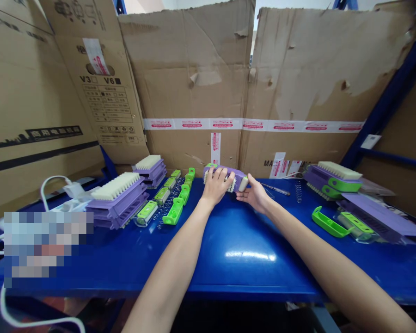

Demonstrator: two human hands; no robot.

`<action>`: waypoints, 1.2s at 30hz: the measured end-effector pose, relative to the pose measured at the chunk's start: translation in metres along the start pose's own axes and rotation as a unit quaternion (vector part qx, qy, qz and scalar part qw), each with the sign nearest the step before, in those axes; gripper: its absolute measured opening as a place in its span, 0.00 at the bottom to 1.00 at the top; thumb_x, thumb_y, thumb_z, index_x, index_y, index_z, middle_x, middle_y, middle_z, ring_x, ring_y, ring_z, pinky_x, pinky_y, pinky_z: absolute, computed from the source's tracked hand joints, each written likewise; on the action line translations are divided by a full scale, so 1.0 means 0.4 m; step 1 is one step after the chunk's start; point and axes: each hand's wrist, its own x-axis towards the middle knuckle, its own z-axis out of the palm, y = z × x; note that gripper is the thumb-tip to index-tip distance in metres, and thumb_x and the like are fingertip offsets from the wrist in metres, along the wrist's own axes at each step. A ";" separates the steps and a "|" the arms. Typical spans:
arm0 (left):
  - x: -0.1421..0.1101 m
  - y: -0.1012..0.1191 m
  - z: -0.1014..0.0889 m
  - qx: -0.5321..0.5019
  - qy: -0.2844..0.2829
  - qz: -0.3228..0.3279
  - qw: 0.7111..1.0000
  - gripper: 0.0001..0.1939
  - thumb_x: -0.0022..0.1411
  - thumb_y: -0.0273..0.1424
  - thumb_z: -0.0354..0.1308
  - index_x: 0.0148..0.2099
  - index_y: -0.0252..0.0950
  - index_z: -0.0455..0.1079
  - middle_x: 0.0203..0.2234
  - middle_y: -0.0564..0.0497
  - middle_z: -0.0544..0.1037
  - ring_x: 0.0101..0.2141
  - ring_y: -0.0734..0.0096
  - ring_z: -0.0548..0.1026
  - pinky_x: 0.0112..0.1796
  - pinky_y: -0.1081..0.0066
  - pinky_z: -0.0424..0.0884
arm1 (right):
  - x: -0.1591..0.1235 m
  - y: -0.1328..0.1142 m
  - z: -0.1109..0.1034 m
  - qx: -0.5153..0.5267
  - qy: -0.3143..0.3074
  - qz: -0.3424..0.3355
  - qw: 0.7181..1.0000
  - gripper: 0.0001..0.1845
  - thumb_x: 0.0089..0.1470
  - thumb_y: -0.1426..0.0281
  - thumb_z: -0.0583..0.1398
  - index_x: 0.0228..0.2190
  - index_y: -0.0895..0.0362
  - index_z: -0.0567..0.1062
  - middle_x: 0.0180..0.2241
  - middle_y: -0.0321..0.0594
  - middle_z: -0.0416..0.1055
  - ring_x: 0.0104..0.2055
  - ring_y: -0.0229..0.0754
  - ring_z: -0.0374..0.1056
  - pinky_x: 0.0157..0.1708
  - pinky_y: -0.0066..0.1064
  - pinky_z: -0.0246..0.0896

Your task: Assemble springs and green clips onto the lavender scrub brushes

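Note:
A purple brush head (240,175) with pale bristles is held up near the back middle of the blue table. My left hand (215,186) is closed over its bristled face, fingers wrapped across it. At the brush's right end, a pale rounded end piece (243,183) sits between the thumb and fingers of my right hand (255,194). A bit of green shows at the far left end of the brush. The brush's underside and back are hidden.
Left are stacked purple brush heads (119,203), green-topped clear boxes (147,210), springs (160,215) and green brackets (173,212). A screwdriver (279,189), a spring (298,190), more brushes (333,182) and a green bracket (329,224) lie right. Cardboard (194,83) stands behind.

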 end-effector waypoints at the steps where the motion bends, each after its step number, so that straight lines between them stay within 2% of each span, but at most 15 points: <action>1: -0.001 0.001 0.001 -0.004 0.001 -0.003 1.000 0.22 0.62 0.23 0.47 0.58 0.41 0.62 0.53 0.40 0.67 0.55 0.55 0.64 0.57 0.49 0.52 | 0.001 -0.001 0.000 0.004 0.003 0.006 1.000 0.25 0.60 0.52 0.45 0.30 0.58 0.70 0.21 0.41 0.68 0.22 0.38 0.65 0.27 0.29 0.65; 7: -0.005 0.007 0.023 0.027 0.040 -0.003 0.999 0.20 0.61 0.24 0.48 0.55 0.39 0.65 0.49 0.40 0.70 0.51 0.56 0.67 0.55 0.49 0.57 | -0.001 -0.014 -0.002 -0.002 0.006 0.046 0.999 0.27 0.61 0.53 0.46 0.29 0.61 0.71 0.21 0.43 0.67 0.22 0.36 0.60 0.25 0.25 0.60; 11: -0.012 0.005 0.033 0.054 0.057 -0.011 0.997 0.19 0.62 0.26 0.49 0.54 0.37 0.65 0.48 0.39 0.70 0.49 0.56 0.68 0.54 0.49 0.57 | -0.009 -0.022 0.004 0.014 -0.009 0.057 0.998 0.23 0.60 0.55 0.50 0.30 0.60 0.71 0.22 0.42 0.66 0.23 0.35 0.60 0.26 0.25 0.60; 17: -0.014 0.003 0.035 0.051 0.051 0.003 0.997 0.18 0.64 0.26 0.46 0.55 0.38 0.65 0.48 0.40 0.71 0.50 0.57 0.68 0.54 0.49 0.57 | -0.013 -0.009 0.018 0.000 0.042 0.060 0.997 0.25 0.58 0.49 0.50 0.31 0.58 0.71 0.24 0.41 0.66 0.24 0.36 0.60 0.26 0.27 0.61; 20: -0.008 0.009 0.033 0.046 0.044 0.002 0.998 0.19 0.65 0.25 0.44 0.55 0.39 0.65 0.48 0.40 0.71 0.51 0.57 0.67 0.55 0.50 0.56 | -0.007 0.010 0.022 -0.033 0.066 0.000 0.997 0.24 0.56 0.49 0.53 0.42 0.55 0.70 0.29 0.41 0.69 0.27 0.38 0.64 0.28 0.30 0.63; 22: -0.005 0.012 0.029 0.045 0.038 -0.015 0.998 0.19 0.65 0.25 0.44 0.56 0.39 0.64 0.49 0.40 0.70 0.51 0.57 0.66 0.55 0.50 0.56 | -0.002 0.021 0.020 -0.091 0.117 -0.091 0.985 0.25 0.54 0.51 0.56 0.49 0.52 0.68 0.34 0.41 0.72 0.31 0.40 0.66 0.30 0.31 0.63; 24: -0.003 0.009 0.023 0.046 0.033 -0.048 0.997 0.20 0.64 0.25 0.46 0.58 0.38 0.63 0.50 0.39 0.70 0.52 0.55 0.66 0.55 0.50 0.56 | 0.000 0.020 0.012 -0.170 0.179 -0.196 0.949 0.27 0.53 0.52 0.56 0.50 0.53 0.69 0.34 0.41 0.73 0.32 0.42 0.67 0.31 0.31 0.63; 26: -0.006 -0.002 0.018 0.049 0.028 -0.087 0.995 0.22 0.63 0.25 0.47 0.59 0.36 0.62 0.50 0.38 0.69 0.51 0.54 0.66 0.55 0.50 0.56 | -0.004 0.000 -0.007 -0.247 0.237 -0.282 0.896 0.28 0.56 0.51 0.51 0.45 0.58 0.74 0.26 0.41 0.73 0.29 0.43 0.67 0.31 0.32 0.61; 28: -0.010 -0.018 0.014 0.049 0.024 -0.123 0.991 0.23 0.61 0.26 0.50 0.60 0.35 0.61 0.50 0.37 0.69 0.50 0.53 0.66 0.54 0.50 0.56 | -0.014 -0.035 -0.033 -0.318 0.299 -0.336 0.835 0.31 0.59 0.52 0.44 0.39 0.61 0.78 0.22 0.41 0.71 0.26 0.44 0.67 0.30 0.33 0.60; 29: -0.013 -0.025 0.013 0.046 0.021 -0.141 0.989 0.25 0.60 0.27 0.51 0.60 0.34 0.60 0.51 0.37 0.68 0.50 0.52 0.65 0.54 0.51 0.56 | -0.020 -0.054 -0.048 -0.367 0.322 -0.348 0.800 0.30 0.59 0.53 0.45 0.38 0.60 0.78 0.23 0.43 0.72 0.28 0.45 0.68 0.32 0.34 0.60; 30: -0.014 -0.031 0.013 0.041 0.019 -0.155 0.987 0.26 0.60 0.28 0.53 0.60 0.34 0.60 0.51 0.37 0.68 0.50 0.51 0.65 0.53 0.51 0.57 | -0.025 -0.073 -0.063 -0.425 0.336 -0.345 0.766 0.28 0.58 0.54 0.47 0.38 0.59 0.78 0.26 0.44 0.73 0.31 0.46 0.69 0.34 0.35 0.60; 32: -0.015 -0.037 0.013 0.035 0.018 -0.167 0.985 0.27 0.58 0.29 0.55 0.60 0.34 0.59 0.51 0.36 0.67 0.50 0.50 0.65 0.53 0.51 0.57 | -0.034 -0.099 -0.091 -0.539 0.345 -0.288 0.712 0.27 0.56 0.54 0.50 0.44 0.57 0.76 0.32 0.48 0.75 0.37 0.51 0.71 0.37 0.38 0.61; 34: -0.014 -0.036 0.015 0.035 0.020 -0.158 0.987 0.27 0.58 0.30 0.55 0.60 0.33 0.59 0.51 0.36 0.67 0.49 0.50 0.65 0.52 0.51 0.57 | -0.035 -0.107 -0.114 -0.647 0.290 -0.191 0.679 0.31 0.51 0.50 0.55 0.50 0.57 0.73 0.38 0.52 0.75 0.41 0.56 0.71 0.38 0.42 0.62; 36: -0.010 -0.030 0.017 0.036 0.026 -0.143 0.989 0.27 0.58 0.30 0.55 0.60 0.33 0.59 0.50 0.36 0.67 0.49 0.51 0.65 0.52 0.51 0.57 | -0.030 -0.098 -0.130 -0.727 0.198 -0.088 0.652 0.37 0.44 0.52 0.62 0.54 0.57 0.69 0.42 0.55 0.74 0.43 0.59 0.70 0.38 0.43 0.62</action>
